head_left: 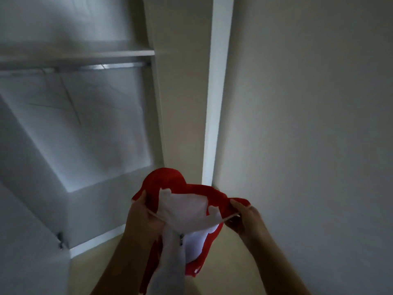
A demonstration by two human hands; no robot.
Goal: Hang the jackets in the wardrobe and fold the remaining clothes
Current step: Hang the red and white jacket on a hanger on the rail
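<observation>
I hold a red jacket (168, 177) up in front of me with both hands, its white lining (185, 209) turned toward me. My left hand (142, 218) grips the left edge of the opening, its fingers (142, 202) curled round the red cloth and the pale zip tape. My right hand (244, 220) pinches the right edge in the same way, thumb on top, so the collar area is stretched open between my hands. A small metal zip pull (181, 238) hangs at the lower middle, and the rest of the jacket drops between my forearms.

The jacket is in the air just in front of the open wardrobe (85, 135), low down near its right side panel (180, 103). Up inside the wardrobe a metal rail (119, 66) runs beneath a shelf (127, 53). A thin hanger (70, 96) seems to hang from the rail, though it is too blurred to be sure. A plain wall (308, 103) fills the right side.
</observation>
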